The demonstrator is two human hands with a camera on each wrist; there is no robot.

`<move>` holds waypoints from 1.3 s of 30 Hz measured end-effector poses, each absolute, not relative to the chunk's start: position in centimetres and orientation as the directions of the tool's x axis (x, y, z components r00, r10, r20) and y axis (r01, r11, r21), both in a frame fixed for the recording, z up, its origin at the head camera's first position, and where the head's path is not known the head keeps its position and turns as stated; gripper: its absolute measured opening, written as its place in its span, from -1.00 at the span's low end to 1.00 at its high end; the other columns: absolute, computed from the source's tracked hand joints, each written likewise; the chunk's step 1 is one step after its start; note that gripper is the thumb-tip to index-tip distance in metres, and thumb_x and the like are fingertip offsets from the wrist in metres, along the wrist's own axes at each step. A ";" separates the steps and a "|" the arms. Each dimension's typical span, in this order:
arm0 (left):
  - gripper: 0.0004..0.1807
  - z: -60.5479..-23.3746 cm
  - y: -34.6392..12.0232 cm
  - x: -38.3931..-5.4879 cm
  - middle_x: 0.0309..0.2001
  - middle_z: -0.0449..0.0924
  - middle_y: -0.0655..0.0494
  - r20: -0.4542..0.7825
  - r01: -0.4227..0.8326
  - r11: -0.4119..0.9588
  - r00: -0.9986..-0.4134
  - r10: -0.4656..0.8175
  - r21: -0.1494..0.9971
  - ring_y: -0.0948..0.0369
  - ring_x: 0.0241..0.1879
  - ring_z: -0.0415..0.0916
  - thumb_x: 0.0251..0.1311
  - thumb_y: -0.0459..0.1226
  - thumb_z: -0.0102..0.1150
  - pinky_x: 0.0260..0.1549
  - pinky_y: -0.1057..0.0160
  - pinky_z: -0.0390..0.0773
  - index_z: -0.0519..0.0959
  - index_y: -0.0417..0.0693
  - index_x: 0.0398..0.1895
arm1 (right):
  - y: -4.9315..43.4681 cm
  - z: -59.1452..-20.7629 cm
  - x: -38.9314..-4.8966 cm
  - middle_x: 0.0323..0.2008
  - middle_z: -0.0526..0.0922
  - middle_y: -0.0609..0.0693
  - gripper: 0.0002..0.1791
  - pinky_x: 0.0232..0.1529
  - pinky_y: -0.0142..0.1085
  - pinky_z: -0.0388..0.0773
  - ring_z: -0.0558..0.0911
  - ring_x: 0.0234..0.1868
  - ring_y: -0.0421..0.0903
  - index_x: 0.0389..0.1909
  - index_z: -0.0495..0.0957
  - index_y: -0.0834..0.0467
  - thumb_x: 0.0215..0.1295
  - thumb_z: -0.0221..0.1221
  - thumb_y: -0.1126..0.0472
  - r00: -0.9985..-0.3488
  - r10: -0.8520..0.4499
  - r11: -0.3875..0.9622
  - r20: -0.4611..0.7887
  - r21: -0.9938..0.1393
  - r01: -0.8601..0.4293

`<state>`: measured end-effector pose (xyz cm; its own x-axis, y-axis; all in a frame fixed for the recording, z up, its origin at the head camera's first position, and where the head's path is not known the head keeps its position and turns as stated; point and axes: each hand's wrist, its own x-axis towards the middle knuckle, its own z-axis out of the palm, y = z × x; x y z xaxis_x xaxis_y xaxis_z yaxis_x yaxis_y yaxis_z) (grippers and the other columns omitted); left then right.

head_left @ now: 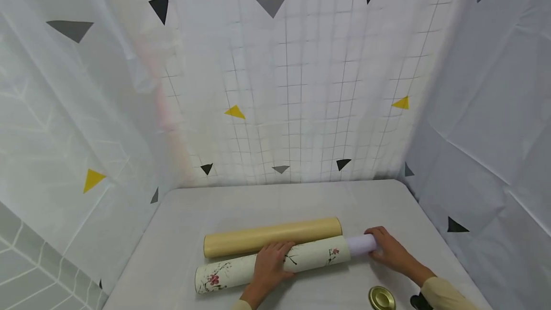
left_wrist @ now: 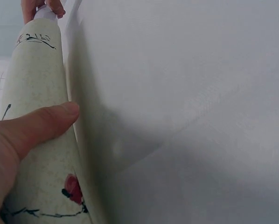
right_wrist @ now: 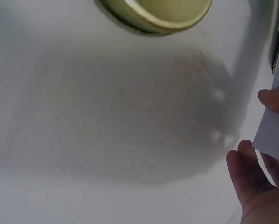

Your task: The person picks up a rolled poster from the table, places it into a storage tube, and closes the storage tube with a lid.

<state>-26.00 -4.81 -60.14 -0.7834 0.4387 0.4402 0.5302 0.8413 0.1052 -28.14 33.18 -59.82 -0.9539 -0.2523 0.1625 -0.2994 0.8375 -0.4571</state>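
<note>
A cream cardboard tube printed with plum blossoms lies slantwise on the table. My left hand grips it around the middle, and the thumb lies along its near side in the left wrist view. Out of the tube's right end sticks a pale white paper roll. My right hand holds the outer end of that roll, thumb on one side and fingers on the other. In the right wrist view the roll shows at the right edge, partly cut off. How much paper lies inside the tube is hidden.
A plain tan tube lies just behind the printed one, nearly parallel. A round gold lid rests at the front right, and a dark object shows beside the right sleeve. White patterned sheets hang behind the table.
</note>
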 end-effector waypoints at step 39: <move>-0.03 -60.0 -4.7 -26.0 0.03 0.77 0.28 0.440 0.498 0.858 -0.803 0.402 0.124 0.23 0.00 0.71 -0.53 0.06 0.79 -0.06 0.19 0.66 0.63 0.16 0.19 | 29.5 -58.4 -29.2 0.16 0.57 0.24 -0.41 -0.09 -0.22 0.70 0.66 -0.05 -0.27 0.28 0.43 0.25 0.37 0.32 0.02 -0.838 -0.545 0.528 0.001 -0.777 -0.344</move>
<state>-26.03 -4.69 -59.98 -0.8026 0.4023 0.4404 0.4980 0.8583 0.1236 -29.18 29.49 -58.38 -0.8385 -0.5449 0.0007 -0.3437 0.5278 -0.7767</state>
